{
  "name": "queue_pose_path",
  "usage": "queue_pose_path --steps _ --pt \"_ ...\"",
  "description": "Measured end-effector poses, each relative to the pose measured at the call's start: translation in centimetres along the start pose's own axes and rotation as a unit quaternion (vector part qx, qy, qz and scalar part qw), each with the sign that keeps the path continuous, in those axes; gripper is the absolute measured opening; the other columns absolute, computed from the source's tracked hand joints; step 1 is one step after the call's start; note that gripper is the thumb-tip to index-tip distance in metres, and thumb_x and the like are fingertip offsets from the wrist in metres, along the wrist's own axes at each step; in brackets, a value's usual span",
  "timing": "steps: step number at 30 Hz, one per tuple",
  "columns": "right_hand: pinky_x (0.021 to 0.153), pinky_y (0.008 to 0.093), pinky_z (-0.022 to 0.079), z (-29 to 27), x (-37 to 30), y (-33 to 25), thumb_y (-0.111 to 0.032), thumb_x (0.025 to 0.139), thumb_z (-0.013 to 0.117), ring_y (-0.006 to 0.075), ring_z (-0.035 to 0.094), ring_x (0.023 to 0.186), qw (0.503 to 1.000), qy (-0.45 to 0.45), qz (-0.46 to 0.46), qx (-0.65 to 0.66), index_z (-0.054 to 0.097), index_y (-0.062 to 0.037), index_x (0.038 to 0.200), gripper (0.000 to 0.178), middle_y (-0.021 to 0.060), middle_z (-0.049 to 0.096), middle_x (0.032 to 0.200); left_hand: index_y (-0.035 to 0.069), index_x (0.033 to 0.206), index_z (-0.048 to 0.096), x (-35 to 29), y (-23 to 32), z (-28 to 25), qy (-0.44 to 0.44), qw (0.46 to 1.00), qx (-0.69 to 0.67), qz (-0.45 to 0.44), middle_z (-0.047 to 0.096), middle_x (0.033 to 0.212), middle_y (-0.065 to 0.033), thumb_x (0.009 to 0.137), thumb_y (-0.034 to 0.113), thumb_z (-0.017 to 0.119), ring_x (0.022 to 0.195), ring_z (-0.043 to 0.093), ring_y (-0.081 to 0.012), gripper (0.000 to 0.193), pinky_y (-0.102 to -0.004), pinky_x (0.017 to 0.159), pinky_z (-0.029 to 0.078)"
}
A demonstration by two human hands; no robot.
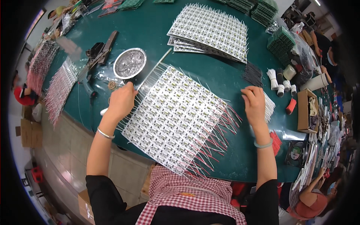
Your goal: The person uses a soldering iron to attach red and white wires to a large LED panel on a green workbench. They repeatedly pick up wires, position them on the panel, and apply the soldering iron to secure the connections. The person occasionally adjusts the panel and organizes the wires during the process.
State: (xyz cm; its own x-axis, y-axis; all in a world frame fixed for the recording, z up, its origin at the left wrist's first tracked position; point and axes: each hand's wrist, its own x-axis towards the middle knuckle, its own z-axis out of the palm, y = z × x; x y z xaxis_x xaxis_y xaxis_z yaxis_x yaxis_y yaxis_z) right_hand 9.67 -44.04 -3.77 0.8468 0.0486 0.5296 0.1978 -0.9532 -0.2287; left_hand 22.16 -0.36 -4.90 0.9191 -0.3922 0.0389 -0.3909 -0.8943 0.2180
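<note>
A white circuit-board panel [174, 120] with rows of small green parts lies tilted before me, its near corner at the table's front edge. Red and white wires [213, 140] fan out from its right side, pale wires [152, 80] from its left. A thin pale rod [159, 62] lies across these pale wires. At the rod's lower end my left hand [122, 99] is closed; what its fingertips grip is hidden. My right hand [253, 103] hovers right of the panel beside a bundle of white wires [269, 107], fingers curled together; anything pinched there is too small to make out.
A metal bowl [129, 63] with silvery contents stands beyond my left hand, near a hot-glue gun [89, 88]. Stacked panels [210, 30] lie at the back. Black wires [253, 73], red wires [275, 142] and a cardboard box [305, 116] are on the right. Co-workers sit beyond.
</note>
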Motion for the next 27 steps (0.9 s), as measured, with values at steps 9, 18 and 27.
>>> queue_pose_path --steps 9,18,27 --pt "0.078 0.0417 0.050 1.2 -3.0 -14.6 -0.005 0.078 0.070 0.0306 0.061 0.094 0.958 -0.123 -0.125 0.226 0.065 -0.0059 0.097 0.019 0.0108 0.063 0.100 -0.004 0.093 0.058 1.5 -0.4 -0.5 -0.079 0.995 0.058 -0.025 0.068 0.089 -0.0265 0.089 0.015 0.056 0.087 0.066 -0.0444 0.020 -0.0535 0.076 0.050" --pt "0.078 0.0400 0.051 1.0 -6.7 -15.9 -0.008 0.080 0.075 0.0294 0.061 0.091 0.952 -0.162 -0.049 0.256 0.065 -0.0076 0.098 0.021 0.0080 0.062 0.102 -0.007 0.098 0.053 -5.7 -2.9 -5.0 0.111 0.991 -0.068 -0.035 0.061 0.079 -0.0279 0.094 0.003 0.049 0.074 0.064 -0.0399 0.012 -0.0490 0.070 0.048" --pt "0.082 0.0398 0.050 0.7 -7.2 -16.9 -0.002 0.081 0.074 0.0314 0.061 0.095 0.956 -0.153 -0.001 0.252 0.067 -0.0043 0.097 0.018 0.0113 0.062 0.103 0.004 0.117 0.064 -30.0 2.9 -4.4 -0.011 0.827 -0.483 -0.287 0.055 0.072 0.0037 0.098 0.007 0.057 0.064 0.047 -0.0039 0.021 -0.0203 0.056 0.036"
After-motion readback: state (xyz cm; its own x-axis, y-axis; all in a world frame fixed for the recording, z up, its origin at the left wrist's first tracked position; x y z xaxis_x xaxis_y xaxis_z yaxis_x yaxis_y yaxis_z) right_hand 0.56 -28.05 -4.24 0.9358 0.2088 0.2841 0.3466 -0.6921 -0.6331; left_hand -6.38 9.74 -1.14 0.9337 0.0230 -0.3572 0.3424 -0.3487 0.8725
